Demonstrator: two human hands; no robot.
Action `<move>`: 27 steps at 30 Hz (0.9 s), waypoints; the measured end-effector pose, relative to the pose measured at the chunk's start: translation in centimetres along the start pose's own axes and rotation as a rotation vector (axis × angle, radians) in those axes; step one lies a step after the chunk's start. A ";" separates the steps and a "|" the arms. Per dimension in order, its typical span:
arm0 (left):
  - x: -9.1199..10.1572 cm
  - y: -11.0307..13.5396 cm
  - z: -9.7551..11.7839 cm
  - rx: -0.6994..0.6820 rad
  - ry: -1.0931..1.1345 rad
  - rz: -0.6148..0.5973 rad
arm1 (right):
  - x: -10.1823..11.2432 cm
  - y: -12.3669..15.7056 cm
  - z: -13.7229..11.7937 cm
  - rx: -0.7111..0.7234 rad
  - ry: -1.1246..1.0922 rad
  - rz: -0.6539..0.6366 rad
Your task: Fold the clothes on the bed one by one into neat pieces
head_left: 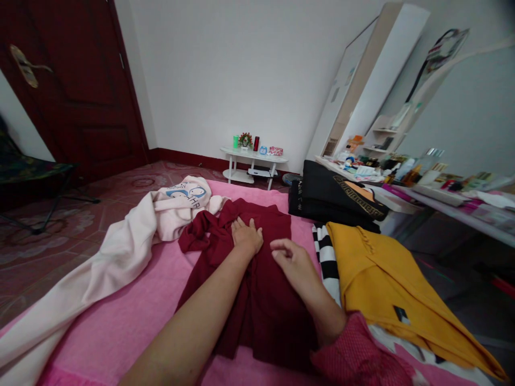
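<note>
A maroon garment (pixel 277 311), long-sleeved by the look of it, is spread on the pink bed cover (pixel 132 316) in front of me. Its left sleeve lies bunched. My left hand (pixel 246 236) rests on its upper part with the fingers spread. Just right of it, my right hand (pixel 293 262) is over the garment, fingers loosely bent and nothing seen in them; whether it touches the cloth I cannot tell. To the left stretches a pale pink sweatshirt (pixel 132 241) with a blue print.
At right lie a folded mustard-yellow garment (pixel 378 273), black-and-white striped cloth (pixel 329 262) and a stack of black clothes (pixel 333 193). A cluttered dressing table (pixel 454 209) runs beside the bed. A small white table (pixel 253 155), a dark red door (pixel 72 80) and a folding stool (pixel 32 166) stand beyond.
</note>
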State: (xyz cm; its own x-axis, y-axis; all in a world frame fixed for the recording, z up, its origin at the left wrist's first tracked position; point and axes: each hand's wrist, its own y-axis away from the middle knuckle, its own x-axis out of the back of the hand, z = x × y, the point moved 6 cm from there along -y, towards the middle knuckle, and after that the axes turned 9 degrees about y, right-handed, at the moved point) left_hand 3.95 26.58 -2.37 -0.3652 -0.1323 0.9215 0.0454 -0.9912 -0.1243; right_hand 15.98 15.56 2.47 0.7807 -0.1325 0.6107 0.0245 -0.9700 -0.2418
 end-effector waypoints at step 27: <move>0.7 0.6 -2.5 -0.412 -0.003 -0.421 | -3.1 -3.8 6.8 -0.203 0.856 -0.491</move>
State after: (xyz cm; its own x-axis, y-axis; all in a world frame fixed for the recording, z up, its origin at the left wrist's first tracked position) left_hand 1.40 25.88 -2.67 -0.2705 0.2718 0.9236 -0.4679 -0.8755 0.1206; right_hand 17.75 21.02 -3.60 0.0001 0.2666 0.9638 0.0536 -0.9624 0.2662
